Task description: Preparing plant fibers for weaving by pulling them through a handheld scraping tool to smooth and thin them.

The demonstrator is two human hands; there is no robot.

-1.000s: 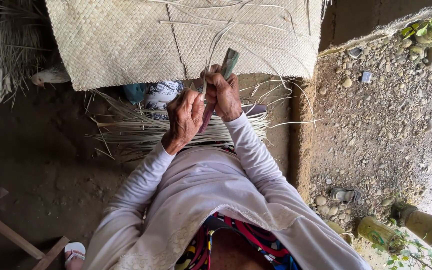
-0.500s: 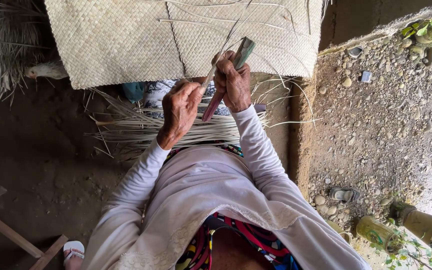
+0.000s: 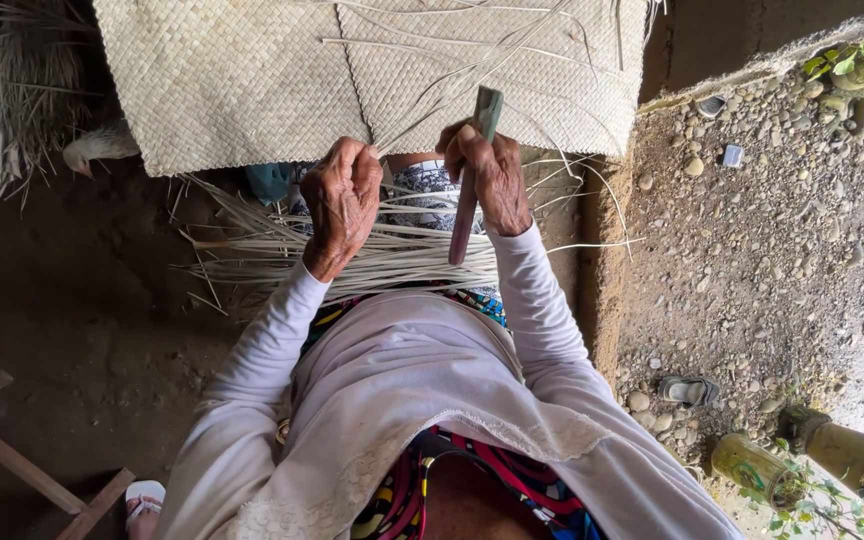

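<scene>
The right hand (image 3: 492, 175) is closed around a knife (image 3: 472, 190), its dark red handle pointing down below the fist and the blade sticking up above it. The left hand (image 3: 344, 200), just beside it, is curled shut, pinching a thin pale strip (image 3: 422, 120) that runs up over the woven mat (image 3: 352, 70). More strips (image 3: 352, 255) lie bundled below both hands.
</scene>
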